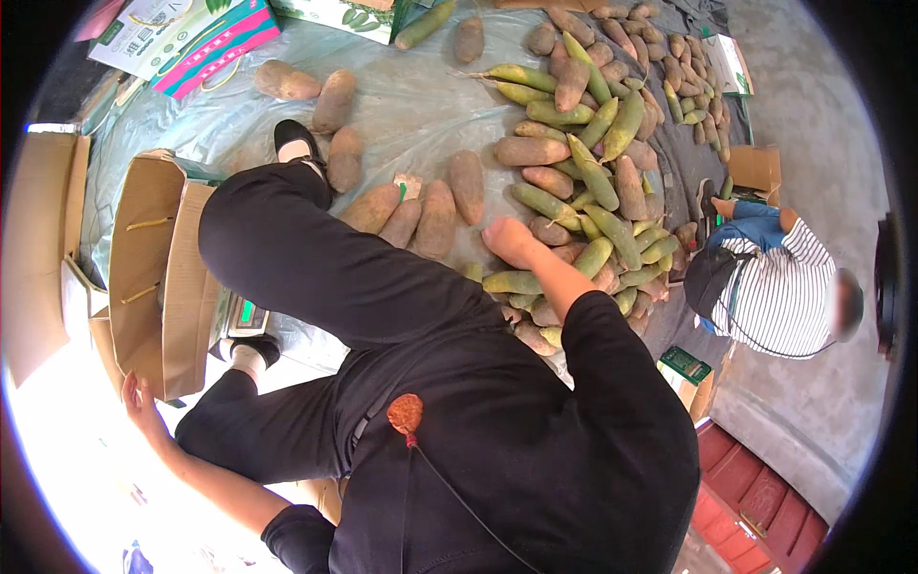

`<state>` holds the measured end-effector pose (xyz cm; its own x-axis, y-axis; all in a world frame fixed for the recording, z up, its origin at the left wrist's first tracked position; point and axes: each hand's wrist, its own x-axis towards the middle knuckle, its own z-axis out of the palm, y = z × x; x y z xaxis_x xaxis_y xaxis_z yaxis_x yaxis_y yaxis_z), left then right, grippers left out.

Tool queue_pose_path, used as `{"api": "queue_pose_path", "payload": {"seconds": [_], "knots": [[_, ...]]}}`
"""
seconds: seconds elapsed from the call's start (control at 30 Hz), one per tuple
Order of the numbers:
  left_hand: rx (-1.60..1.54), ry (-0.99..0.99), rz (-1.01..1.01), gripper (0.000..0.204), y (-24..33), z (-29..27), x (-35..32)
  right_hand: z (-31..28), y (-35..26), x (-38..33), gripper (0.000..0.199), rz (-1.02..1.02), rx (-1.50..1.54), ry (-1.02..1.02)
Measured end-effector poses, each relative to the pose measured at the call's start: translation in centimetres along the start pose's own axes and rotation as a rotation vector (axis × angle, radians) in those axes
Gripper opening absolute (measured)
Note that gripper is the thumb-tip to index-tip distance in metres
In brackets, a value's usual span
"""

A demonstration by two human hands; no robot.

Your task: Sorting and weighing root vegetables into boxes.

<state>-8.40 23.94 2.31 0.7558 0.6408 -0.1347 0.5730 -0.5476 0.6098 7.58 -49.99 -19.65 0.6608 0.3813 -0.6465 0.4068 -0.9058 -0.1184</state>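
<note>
My left hand (142, 406) is at the lower edge of an open brown cardboard box (189, 287), fingers stretched out and apart. The box has yellow cord handles inside and stands against a scale with a lit green display (248, 313). Over the sheet, at the near left side of a big heap, is my right hand (510, 241). Its fingers look curled in, and what they hold, if anything, is hidden. Around it lie long green radishes (543, 203) and thick, dusty reddish-brown roots (467, 187). Several more such roots (435, 220) lie beside my knee.
Printed gift cartons (206, 43) stand at the far left on the plastic sheet (411, 105). Another person in a striped shirt (779, 287) sits at the right near a small cardboard box (755, 170). More roots (693, 72) lie at the far right. A red door (755, 488) is at the lower right.
</note>
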Motion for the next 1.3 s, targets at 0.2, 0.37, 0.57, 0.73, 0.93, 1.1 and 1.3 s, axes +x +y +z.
{"api": "queue_pose_path", "payload": {"seconds": [0.2, 0.37, 0.57, 0.73, 0.93, 1.1, 1.3], "knots": [[-0.014, 0.022, -0.016, 0.044, -0.8, -0.6, -0.4, 1.7, -2.7, 0.1, 0.028, 0.235, 0.477, 0.118], [-0.103, 0.028, -0.033, 0.042, -1.3, -0.3, 0.6, 5.1, -0.8, 3.2, 0.024, 0.371, 0.955, 0.057], [0.025, 0.097, 0.003, 0.040, 2.6, 1.1, -1.4, 1.0, -3.8, 2.9, 0.018, 0.467, 1.186, -0.020], [0.076, 0.144, -0.009, 0.036, 5.2, 2.1, -2.0, -0.6, -5.3, 2.5, 0.024, 0.512, 1.280, -0.066], [0.083, 0.126, -0.015, 0.036, 5.8, 2.0, -2.0, 0.9, -4.8, 2.9, 0.033, 0.463, 1.267, -0.122], [0.054, 0.140, -0.039, 0.036, 5.2, 1.7, -2.1, 0.4, -5.0, 3.0, 0.030, 0.447, 1.234, -0.104], [-0.006, 0.104, -0.017, 0.036, 2.2, 1.2, -1.2, 1.9, -3.2, 3.2, 0.028, 0.499, 1.166, -0.081]]}}
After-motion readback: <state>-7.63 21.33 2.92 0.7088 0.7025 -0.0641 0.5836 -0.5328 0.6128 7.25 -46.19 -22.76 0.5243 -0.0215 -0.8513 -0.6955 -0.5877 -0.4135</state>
